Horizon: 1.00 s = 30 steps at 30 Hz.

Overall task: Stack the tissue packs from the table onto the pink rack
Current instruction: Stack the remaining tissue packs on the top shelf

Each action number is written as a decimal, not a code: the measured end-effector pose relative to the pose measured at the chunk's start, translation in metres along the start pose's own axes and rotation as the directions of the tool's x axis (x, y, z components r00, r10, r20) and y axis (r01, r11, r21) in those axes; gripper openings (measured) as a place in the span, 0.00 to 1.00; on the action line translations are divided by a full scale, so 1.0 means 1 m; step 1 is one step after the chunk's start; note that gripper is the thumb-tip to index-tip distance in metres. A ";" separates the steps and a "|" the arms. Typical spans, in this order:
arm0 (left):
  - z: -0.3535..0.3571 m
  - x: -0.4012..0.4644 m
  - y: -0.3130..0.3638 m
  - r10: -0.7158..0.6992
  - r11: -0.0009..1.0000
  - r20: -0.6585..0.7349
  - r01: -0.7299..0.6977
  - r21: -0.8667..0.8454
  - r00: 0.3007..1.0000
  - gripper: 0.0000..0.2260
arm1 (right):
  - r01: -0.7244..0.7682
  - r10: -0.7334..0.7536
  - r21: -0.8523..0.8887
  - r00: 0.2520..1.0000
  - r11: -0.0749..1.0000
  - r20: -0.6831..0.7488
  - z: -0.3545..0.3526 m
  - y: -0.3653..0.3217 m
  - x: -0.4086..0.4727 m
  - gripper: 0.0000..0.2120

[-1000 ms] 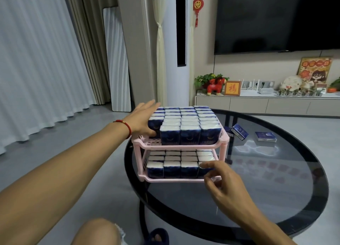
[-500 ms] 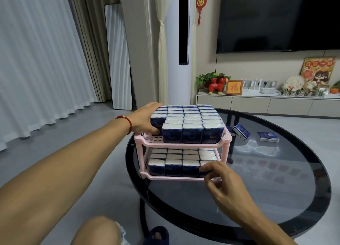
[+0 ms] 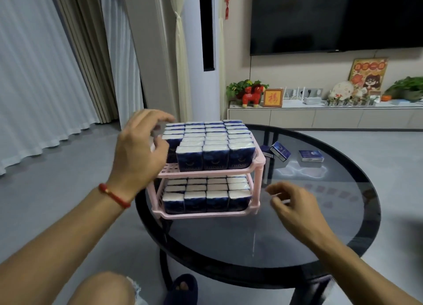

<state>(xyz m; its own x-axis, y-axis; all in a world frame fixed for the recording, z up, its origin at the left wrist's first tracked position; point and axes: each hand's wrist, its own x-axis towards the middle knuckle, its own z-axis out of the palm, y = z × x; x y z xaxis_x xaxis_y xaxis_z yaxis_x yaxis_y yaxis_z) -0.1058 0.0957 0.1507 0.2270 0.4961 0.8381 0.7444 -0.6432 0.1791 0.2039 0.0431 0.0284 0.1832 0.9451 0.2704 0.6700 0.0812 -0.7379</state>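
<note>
A pink two-tier rack [image 3: 207, 173] stands at the left of the round dark glass table [image 3: 309, 231]. Both tiers are packed with upright blue-and-white tissue packs, the top rows [image 3: 214, 142] and the lower rows [image 3: 206, 198]. My left hand [image 3: 142, 151] hovers at the top tier's front left corner, fingers curled apart, thumb near the left front pack and hiding part of it. My right hand [image 3: 295, 205] floats right of the lower tier, off the rack, fingers loosely spread and holding nothing. Behind the rack's right post, loose packs lie on the glass: one tilted [image 3: 280, 150], one flat [image 3: 311, 156].
My bare knee [image 3: 100, 288] and a dark slipper [image 3: 182, 288] sit under the table's near edge. A low cabinet [image 3: 320, 119] with ornaments runs along the far wall beneath a big dark screen [image 3: 332, 16]. Curtains [image 3: 34, 87] hang at the left over open floor.
My right hand has let go of the lower tier's front right corner and drawn back to the right. My left hand has lifted off the top tier's left packs and opened.
</note>
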 end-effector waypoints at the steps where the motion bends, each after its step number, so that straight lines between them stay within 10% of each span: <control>1: 0.001 -0.015 0.027 0.070 0.995 -0.028 -0.072 -0.066 0.997 0.18 | -0.050 0.049 -0.017 0.999 0.999 -0.017 -0.009 0.011 0.007 0.11; 6: 0.093 -0.087 0.122 0.464 0.872 0.460 -0.297 -0.390 0.757 0.20 | -0.291 0.288 -0.154 0.957 0.944 -0.040 -0.042 0.080 0.040 0.22; 11: 0.229 -0.090 0.153 0.314 0.936 0.709 -0.082 -0.341 0.631 0.21 | -0.384 0.375 -0.262 0.923 0.885 -0.086 -0.052 0.141 0.080 0.29; 21: 0.301 -0.080 0.154 -0.005 0.995 0.780 0.082 -0.059 0.625 0.24 | -0.403 0.385 -0.541 0.910 0.739 -0.152 -0.041 0.194 0.197 0.42; 30: 0.305 -0.078 0.150 -0.098 0.932 0.714 0.315 -0.178 0.693 0.32 | -0.170 0.118 -0.466 0.983 0.868 -0.140 -0.044 0.195 0.181 0.18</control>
<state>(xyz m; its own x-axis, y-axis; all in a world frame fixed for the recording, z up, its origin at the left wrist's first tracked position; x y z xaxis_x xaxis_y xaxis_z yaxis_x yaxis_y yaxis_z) 0.1796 0.1388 -0.0449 0.5331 0.8232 0.1953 0.6539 -0.5473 0.5223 0.3988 0.2160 -0.0394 0.3598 0.8944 0.2655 0.8859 -0.2382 -0.3982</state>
